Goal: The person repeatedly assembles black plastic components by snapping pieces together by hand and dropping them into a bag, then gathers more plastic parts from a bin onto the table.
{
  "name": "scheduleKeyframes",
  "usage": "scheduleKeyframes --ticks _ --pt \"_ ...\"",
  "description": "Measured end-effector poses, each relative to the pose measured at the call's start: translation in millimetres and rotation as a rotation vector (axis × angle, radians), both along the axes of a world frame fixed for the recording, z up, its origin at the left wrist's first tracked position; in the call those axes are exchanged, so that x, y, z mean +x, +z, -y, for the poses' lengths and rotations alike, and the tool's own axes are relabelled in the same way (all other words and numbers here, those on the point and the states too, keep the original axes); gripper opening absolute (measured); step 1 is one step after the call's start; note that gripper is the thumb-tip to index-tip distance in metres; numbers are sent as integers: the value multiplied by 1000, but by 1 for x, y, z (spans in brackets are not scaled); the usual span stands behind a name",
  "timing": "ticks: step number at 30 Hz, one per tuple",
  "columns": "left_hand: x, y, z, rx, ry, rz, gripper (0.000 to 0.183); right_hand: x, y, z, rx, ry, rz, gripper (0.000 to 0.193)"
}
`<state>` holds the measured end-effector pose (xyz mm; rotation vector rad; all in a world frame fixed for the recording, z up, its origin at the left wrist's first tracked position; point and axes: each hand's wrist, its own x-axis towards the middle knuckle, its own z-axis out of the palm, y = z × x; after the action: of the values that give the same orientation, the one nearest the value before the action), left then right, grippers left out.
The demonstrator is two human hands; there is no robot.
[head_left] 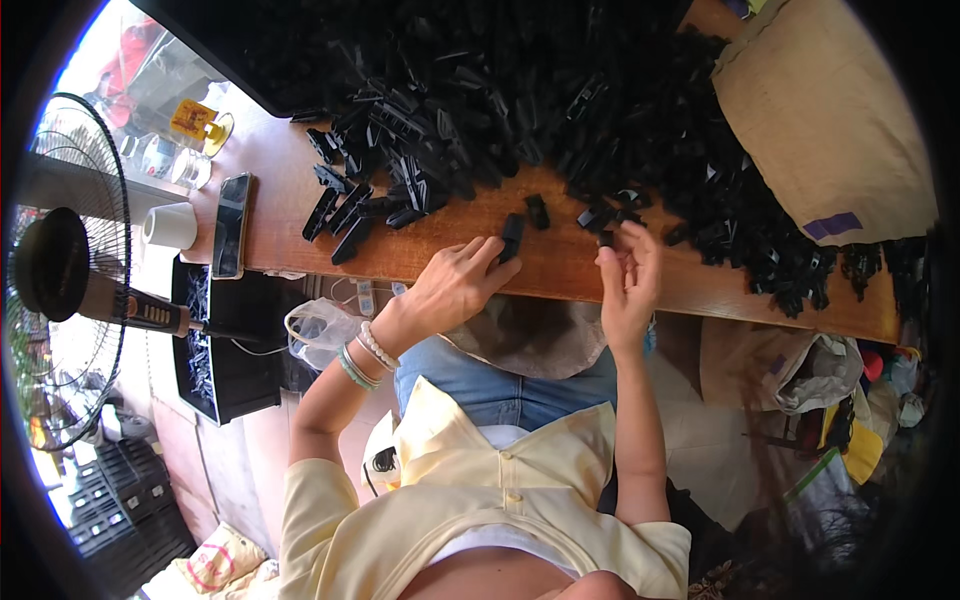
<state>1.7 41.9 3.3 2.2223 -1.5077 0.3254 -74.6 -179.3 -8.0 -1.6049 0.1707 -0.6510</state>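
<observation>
My left hand [450,285] is at the table's front edge, its thumb and fingers closed on a black plastic piece [511,235] that stands out beyond the fingertips. To its right, my right hand [630,275] is raised with curled fingers, pinching a small dark part [605,239], mostly hidden by the fingertips. One short black part [537,212] lies alone on the wood between the hands. Just past my right fingertips are a few more small black parts [595,215], at the near edge of a large heap of black plastic parts [520,110].
A brown paper sack [825,120] stands on the table's right. On the left of the wooden table [290,245] are a phone [232,225], a white cup [170,226] and a standing fan [70,265]. Below is a black bin [235,375] with dark pieces.
</observation>
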Motion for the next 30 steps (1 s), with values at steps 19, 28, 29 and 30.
scheduleKeyframes --ticks 19,28,29,30 --pt "3 -5 4 -285 149 -371 23 17 20 14 -404 443 -232 28" --pt "0 -9 11 -345 117 -297 26 19 18 5 -551 429 -144 30" --pt "-2 -9 12 -345 119 -296 26 19 18 2 -555 427 -137 30" --pt "-4 -9 13 -345 120 -293 26 19 17 -3 -578 408 -128 28"
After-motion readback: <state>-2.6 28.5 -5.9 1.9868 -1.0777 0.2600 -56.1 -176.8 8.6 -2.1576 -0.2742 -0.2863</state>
